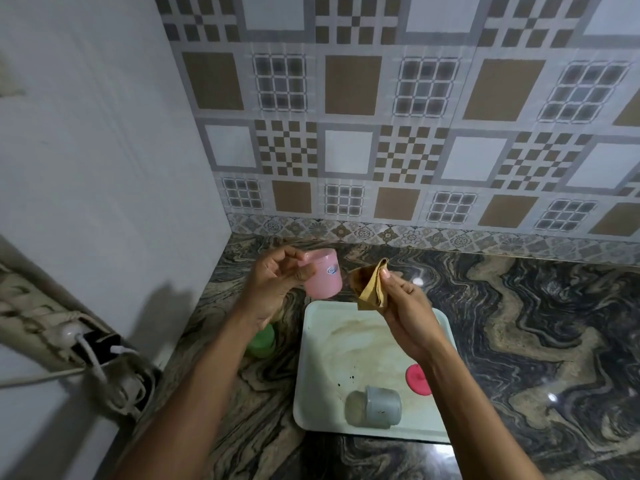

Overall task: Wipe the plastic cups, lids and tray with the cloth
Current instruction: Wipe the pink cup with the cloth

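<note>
My left hand (277, 275) holds a pink plastic cup (323, 273) by its rim, raised above the counter. Just right of it, my right hand (403, 306) pinches a folded tan cloth (369, 284); cloth and cup are a little apart. Below them lies a pale green tray (311, 368) with brown stains. A grey cup (375, 407) lies on its side at the tray's near edge. A red lid (417, 377) rests on the tray, partly hidden by my right forearm. A green cup (261, 342) stands on the counter left of the tray, half hidden behind my left arm.
The marbled dark counter (519, 323) runs right and toward me. A patterned tile wall (398, 133) closes the back, a plain white wall (104, 168) the left. A power strip with a plug and cables (90, 344) hangs at the lower left.
</note>
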